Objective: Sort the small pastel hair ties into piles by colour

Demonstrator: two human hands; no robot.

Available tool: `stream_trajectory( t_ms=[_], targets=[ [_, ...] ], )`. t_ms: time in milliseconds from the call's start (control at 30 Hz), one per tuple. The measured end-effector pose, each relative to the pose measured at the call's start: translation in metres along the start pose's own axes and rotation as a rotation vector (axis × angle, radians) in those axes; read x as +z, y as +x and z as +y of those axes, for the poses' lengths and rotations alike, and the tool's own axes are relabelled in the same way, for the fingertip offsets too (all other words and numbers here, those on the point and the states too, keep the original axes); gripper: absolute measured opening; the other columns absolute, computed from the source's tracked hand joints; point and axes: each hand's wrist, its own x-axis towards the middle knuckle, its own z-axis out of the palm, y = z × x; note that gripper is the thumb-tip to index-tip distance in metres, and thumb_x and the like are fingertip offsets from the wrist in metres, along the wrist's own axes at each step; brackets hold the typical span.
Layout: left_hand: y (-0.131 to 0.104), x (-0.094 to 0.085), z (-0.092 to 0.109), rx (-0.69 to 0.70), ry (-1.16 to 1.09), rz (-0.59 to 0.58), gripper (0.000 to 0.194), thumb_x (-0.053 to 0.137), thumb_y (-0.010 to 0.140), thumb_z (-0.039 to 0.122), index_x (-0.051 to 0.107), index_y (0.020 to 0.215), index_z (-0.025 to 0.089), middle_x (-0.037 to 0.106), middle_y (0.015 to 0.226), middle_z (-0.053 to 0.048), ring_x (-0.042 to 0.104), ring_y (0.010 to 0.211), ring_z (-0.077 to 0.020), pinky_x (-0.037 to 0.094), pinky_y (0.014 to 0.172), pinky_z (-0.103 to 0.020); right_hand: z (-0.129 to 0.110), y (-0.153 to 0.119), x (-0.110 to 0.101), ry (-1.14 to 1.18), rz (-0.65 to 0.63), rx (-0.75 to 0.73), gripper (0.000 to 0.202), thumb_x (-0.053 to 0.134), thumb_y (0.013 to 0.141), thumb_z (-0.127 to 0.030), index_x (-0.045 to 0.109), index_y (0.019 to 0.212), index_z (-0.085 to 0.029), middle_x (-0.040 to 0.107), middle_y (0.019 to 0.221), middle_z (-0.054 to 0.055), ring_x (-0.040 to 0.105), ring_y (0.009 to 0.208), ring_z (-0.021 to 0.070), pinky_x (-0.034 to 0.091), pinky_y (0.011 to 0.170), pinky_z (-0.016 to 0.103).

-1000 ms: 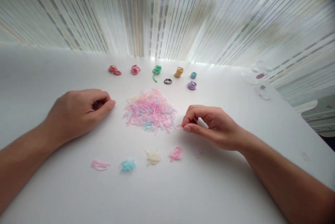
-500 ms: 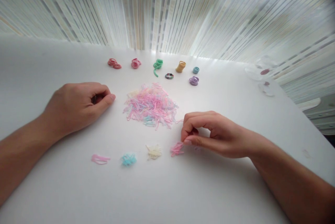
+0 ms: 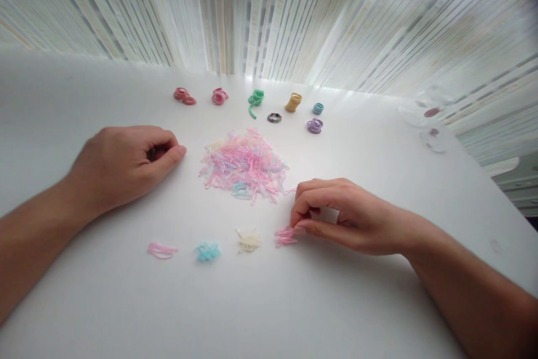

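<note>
A mixed heap of pink, lilac, blue and cream bands lies mid-table. Left of it rests my left hand, fingers curled and thumb against the index finger, with nothing visible in it. My right hand pinches at the edge of a small pink pile; its thumb and index fingertips touch the bands. To the left of that pile, in a row, are a cream pile, a turquoise pile and a few light pink bands.
Along the back stand coiled ties in red, pink, green, yellow, blue and purple, plus a beaded ring. Clear plastic pieces lie at the right. A striped curtain hangs behind.
The view has shifted slightly. My right fingertips remain at the pink pile, whose bands have changed shape a little. My left hand keeps its curled pose.
</note>
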Motion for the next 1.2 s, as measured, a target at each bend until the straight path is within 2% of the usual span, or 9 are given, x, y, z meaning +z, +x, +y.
stream_trajectory(
  t_ms=[200, 300, 533, 800, 933, 1200],
  targets=[
    [0.001, 0.001, 0.001, 0.009, 0.002, -0.005, 0.039, 0.046, 0.09, 0.055, 0.062, 0.076, 0.022, 0.063, 0.071, -0.001, 0.053, 0.066, -0.017, 0.032, 0.065, -0.03, -0.003, -0.001, 0.001, 0.004, -0.001, 0.007, 0.009, 0.065, 0.097, -0.015, 0.073, 0.093, -0.017, 0.072, 0.085, 0.005, 0.064, 0.072, 0.0133, 0.052, 0.066, 0.025],
    [0.001, 0.0, 0.001, 0.013, 0.003, 0.002, 0.039, 0.046, 0.089, 0.054, 0.062, 0.076, 0.022, 0.063, 0.071, -0.001, 0.053, 0.066, -0.0169, 0.032, 0.065, -0.03, -0.003, -0.002, 0.0, -0.003, 0.041, 0.007, 0.01, 0.066, 0.093, -0.013, 0.073, 0.09, -0.019, 0.072, 0.083, 0.005, 0.063, 0.071, 0.014, 0.051, 0.064, 0.026],
    [0.0, 0.001, -0.002, 0.043, -0.017, 0.029, 0.037, 0.047, 0.09, 0.052, 0.062, 0.074, 0.021, 0.061, 0.069, 0.0, 0.052, 0.064, -0.0156, 0.032, 0.064, -0.029, 0.008, -0.001, -0.003, -0.026, 0.35, 0.05, 0.018, 0.065, 0.092, -0.015, 0.069, 0.076, -0.022, 0.065, 0.07, 0.001, 0.053, 0.062, 0.0145, 0.045, 0.061, 0.031],
    [-0.003, -0.003, 0.011, 0.025, -0.073, -0.002, 0.033, 0.046, 0.09, 0.045, 0.06, 0.072, 0.022, 0.064, 0.071, -0.002, 0.054, 0.067, -0.0175, 0.035, 0.066, -0.032, 0.038, -0.011, -0.005, -0.182, 0.55, 0.215, 0.022, 0.07, 0.097, -0.043, 0.074, 0.083, -0.027, 0.069, 0.074, 0.004, 0.056, 0.064, 0.0204, 0.04, 0.056, 0.035],
    [-0.003, -0.004, 0.013, 0.017, -0.087, -0.015, 0.033, 0.047, 0.089, 0.045, 0.06, 0.07, 0.022, 0.064, 0.069, -0.003, 0.053, 0.066, -0.0175, 0.035, 0.065, -0.032, 0.045, -0.012, -0.004, -0.182, 0.555, 0.233, 0.026, 0.071, 0.096, -0.049, 0.075, 0.083, -0.027, 0.07, 0.074, 0.005, 0.054, 0.06, 0.0198, 0.037, 0.051, 0.034],
    [0.0, 0.0, 0.0, 0.023, -0.034, -0.018, 0.036, 0.048, 0.091, 0.051, 0.061, 0.074, 0.022, 0.062, 0.07, 0.0, 0.052, 0.066, -0.0162, 0.033, 0.065, -0.031, 0.038, -0.002, -0.004, -0.083, 0.5, 0.266, 0.016, 0.07, 0.093, -0.031, 0.073, 0.083, -0.019, 0.063, 0.067, 0.001, 0.051, 0.056, 0.0124, 0.036, 0.049, 0.027]
  ],
)
